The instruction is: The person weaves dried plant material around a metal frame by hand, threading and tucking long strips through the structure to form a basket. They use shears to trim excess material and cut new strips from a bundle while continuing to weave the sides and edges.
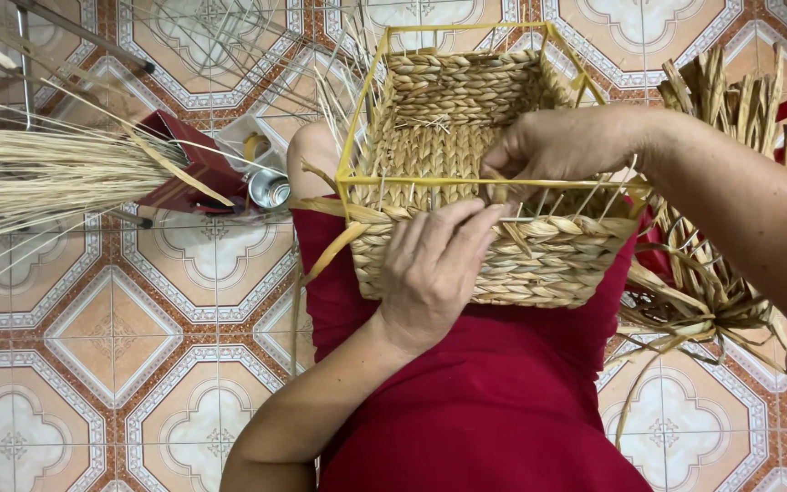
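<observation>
Woven basket (466, 182) sits on the lap; left hand (434, 264) presses its near wall, right hand (557, 150) pinches a strand at the rim.

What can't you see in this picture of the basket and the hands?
Head view only:
- Left hand covers part of the basket front.
- Right hand: fingertips curl behind the yellow frame.
- Reed bundle: cut off by the left edge.
- Tape rolls: partly hidden by the red box.

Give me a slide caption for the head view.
Both hands, left and right, work straw at the yellow-framed basket rim on a red lap.
</observation>
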